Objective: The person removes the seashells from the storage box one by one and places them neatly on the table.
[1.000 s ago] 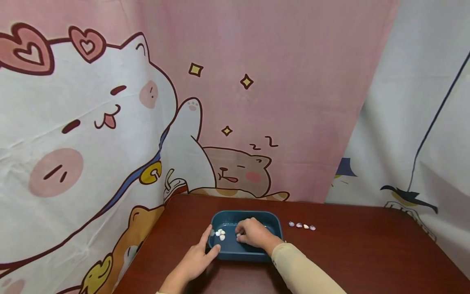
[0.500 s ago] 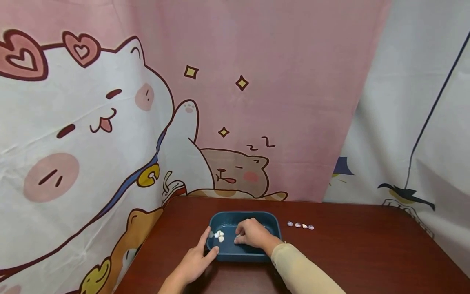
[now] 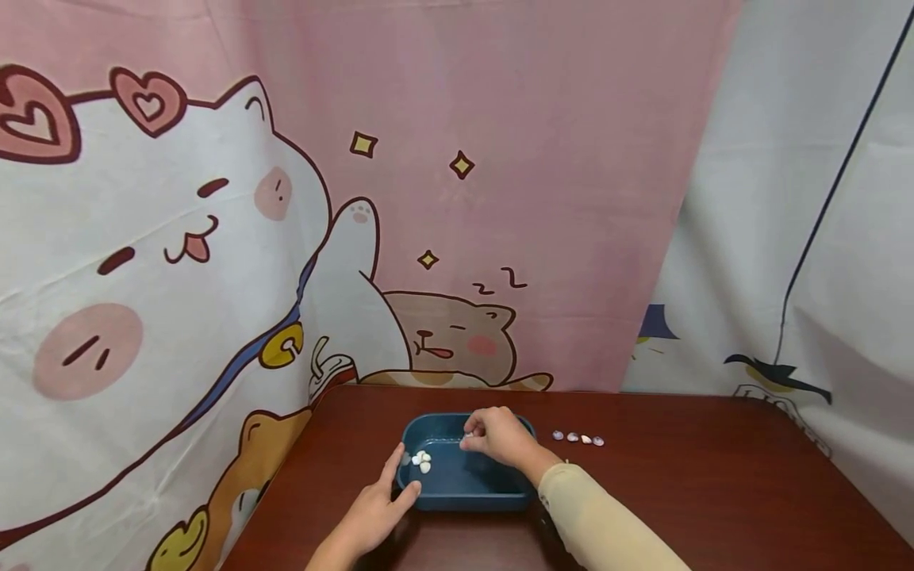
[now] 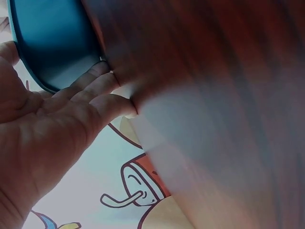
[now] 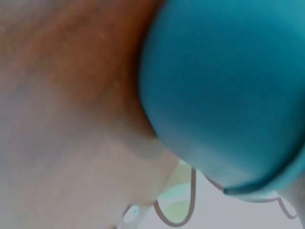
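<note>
While the head view takes in both of your hands, each wrist view catches only part of the work. From above, your right hand (image 3: 503,436) is over the blue tray (image 3: 471,502), thumb and forefinger narrowed around a small pale piece (image 3: 468,434), mostly hidden by your fingertips. Your left hand (image 3: 374,511) rests at the tray's left end, thumb and forefinger wide apart against the rim. Just beside it, inside the tray, sits a cluster of white pieces (image 3: 422,461); right of the tray, a row of four small shells (image 3: 573,437) lies on the table (image 3: 685,468).

Your left wrist view adds the palm and three extended fingers (image 4: 90,86) by the tray's side, which the head view barely shows. Your right wrist view shows the tray's blue wall and a pale oval spot (image 5: 131,213) near the table's edge; from it alone you cannot tell the pinch.
</note>
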`<move>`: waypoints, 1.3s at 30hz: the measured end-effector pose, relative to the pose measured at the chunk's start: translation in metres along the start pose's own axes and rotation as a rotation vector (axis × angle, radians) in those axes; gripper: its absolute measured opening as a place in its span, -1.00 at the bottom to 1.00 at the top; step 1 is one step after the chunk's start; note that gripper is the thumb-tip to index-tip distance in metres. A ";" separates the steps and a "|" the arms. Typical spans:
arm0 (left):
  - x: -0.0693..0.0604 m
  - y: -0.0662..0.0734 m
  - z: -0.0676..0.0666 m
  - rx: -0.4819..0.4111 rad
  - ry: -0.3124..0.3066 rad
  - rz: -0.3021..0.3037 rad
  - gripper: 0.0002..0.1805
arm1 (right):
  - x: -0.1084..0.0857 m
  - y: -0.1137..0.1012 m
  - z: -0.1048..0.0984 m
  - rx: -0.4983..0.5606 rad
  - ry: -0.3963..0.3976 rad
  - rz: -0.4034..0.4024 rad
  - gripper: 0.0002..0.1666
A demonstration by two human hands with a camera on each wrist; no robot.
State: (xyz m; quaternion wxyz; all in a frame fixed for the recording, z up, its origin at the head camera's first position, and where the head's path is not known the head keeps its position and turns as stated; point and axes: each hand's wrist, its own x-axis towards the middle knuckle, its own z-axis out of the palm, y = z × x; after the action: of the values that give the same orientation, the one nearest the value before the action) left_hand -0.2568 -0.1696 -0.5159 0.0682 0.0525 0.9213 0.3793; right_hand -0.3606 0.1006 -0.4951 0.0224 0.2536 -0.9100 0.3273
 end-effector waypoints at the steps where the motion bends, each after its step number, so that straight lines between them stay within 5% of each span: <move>1: 0.000 0.000 0.000 0.004 0.005 -0.001 -0.07 | 0.001 0.000 -0.003 0.005 0.016 0.005 -0.71; 16: -0.004 0.001 -0.001 -0.006 0.010 0.038 -0.08 | -0.009 0.025 -0.029 0.095 0.178 0.174 -0.78; 39: -0.003 -0.003 0.002 -0.007 0.001 0.040 -0.07 | -0.009 0.030 -0.025 0.111 0.212 0.182 -0.76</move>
State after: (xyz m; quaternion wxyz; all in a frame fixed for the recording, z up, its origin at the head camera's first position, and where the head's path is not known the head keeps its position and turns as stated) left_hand -0.2539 -0.1707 -0.5189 0.0603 0.0705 0.9187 0.3839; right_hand -0.3706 0.1397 -0.4950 0.0745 0.1352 -0.9023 0.4026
